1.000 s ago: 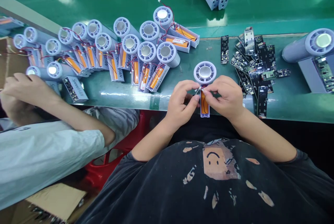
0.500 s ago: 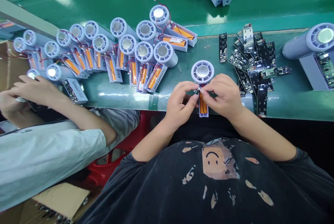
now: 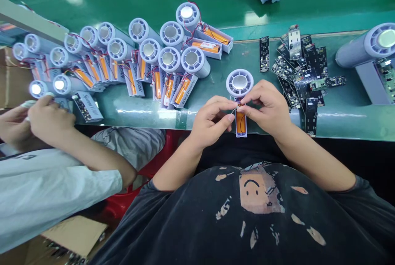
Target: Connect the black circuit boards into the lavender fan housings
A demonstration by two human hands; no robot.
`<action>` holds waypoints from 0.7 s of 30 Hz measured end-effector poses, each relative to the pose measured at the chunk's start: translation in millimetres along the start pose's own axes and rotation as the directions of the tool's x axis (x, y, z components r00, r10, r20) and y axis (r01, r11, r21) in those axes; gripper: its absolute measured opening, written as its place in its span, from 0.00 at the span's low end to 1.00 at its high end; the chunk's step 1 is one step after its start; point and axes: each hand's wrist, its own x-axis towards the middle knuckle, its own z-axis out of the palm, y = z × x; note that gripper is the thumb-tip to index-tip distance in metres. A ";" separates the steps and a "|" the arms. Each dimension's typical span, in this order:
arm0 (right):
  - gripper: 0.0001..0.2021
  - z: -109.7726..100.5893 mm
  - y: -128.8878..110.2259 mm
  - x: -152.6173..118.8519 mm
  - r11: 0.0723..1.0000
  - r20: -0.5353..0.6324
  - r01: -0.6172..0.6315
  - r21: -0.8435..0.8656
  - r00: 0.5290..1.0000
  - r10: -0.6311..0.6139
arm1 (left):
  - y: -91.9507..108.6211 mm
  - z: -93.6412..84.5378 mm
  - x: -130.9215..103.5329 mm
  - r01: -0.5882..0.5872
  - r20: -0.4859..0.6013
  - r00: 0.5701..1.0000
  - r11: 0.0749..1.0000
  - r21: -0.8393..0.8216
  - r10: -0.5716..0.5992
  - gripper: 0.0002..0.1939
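A small lilac handheld fan stands in front of me, its round slotted head towards the far side. In its open handle lies an orange battery. My left hand pinches thin wires over the top of the handle, just below the fan head. Opposite it, my right hand is closed with thumb and forefinger on the same wires, its fingertips almost touching the left ones. The wire ends and any connector between the fingers are too small to make out.
Several lilac fans with orange batteries and loose red wires crowd the bench on the left. A heap of black circuit boards lies to the right, near another fan. At far left a co-worker's hands handle something.
My right hand has lifted slightly and shifted its fingertips at the wires. My left hand stays close by, its fingers moved a little. The co-worker's hands have moved down and closer in.
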 end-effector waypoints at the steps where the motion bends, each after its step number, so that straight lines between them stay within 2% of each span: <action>1: 0.10 -0.2 0.5 0.6 1.000 -0.001 -0.015 0.019 1.000 0.015 | 0.3 -1.1 -0.1 0.005 0.016 1.000 1.000 0.005 -0.005 0.09; 3: 0.12 0.6 1.7 1.9 0.998 -0.005 -0.046 0.042 0.999 0.046 | 0.2 -1.8 -0.5 0.019 0.026 0.999 1.000 0.010 -0.020 0.10; 8: 0.17 6.4 5.3 2.7 0.992 -0.057 -0.121 0.023 0.991 0.122 | -2.3 2.3 -1.8 0.066 -0.049 0.996 0.997 -0.051 -0.069 0.12; 11: 0.20 2.5 1.5 0.2 0.998 -0.170 -0.006 0.068 0.985 0.017 | -2.0 3.2 -5.9 0.066 -0.033 0.997 0.993 -0.103 -0.070 0.15; 13: 0.15 -4.2 -7.2 -2.7 0.994 -0.224 0.089 0.056 0.972 -0.074 | 0.2 2.6 -11.2 0.092 -0.018 0.995 0.986 -0.138 -0.095 0.15; 14: 0.13 -7.8 -13.2 -4.4 0.993 -0.196 0.111 0.042 0.975 -0.101 | 1.9 2.2 -14.3 0.107 -0.013 0.994 0.981 -0.160 -0.110 0.15; 16: 0.16 -13.7 -26.5 -8.5 0.996 -0.014 0.087 0.006 0.996 -0.087 | 6.1 2.0 -20.6 0.132 -0.003 0.991 0.974 -0.185 -0.135 0.16; 18: 0.20 -16.0 -38.7 -12.6 0.998 0.210 0.000 -0.060 0.978 0.012 | 11.1 3.0 -25.6 0.124 -0.013 0.992 0.981 -0.147 -0.127 0.16; 19: 0.21 -16.0 -43.6 -14.3 0.993 0.276 -0.051 -0.110 0.958 0.080 | 13.6 4.1 -27.4 0.106 -0.022 0.994 0.989 -0.102 -0.109 0.16; 21: 0.24 -14.7 -50.0 -16.3 0.969 0.308 -0.144 -0.200 0.930 0.201 | 18.1 7.4 -29.7 0.056 -0.028 0.998 0.998 0.012 -0.056 0.15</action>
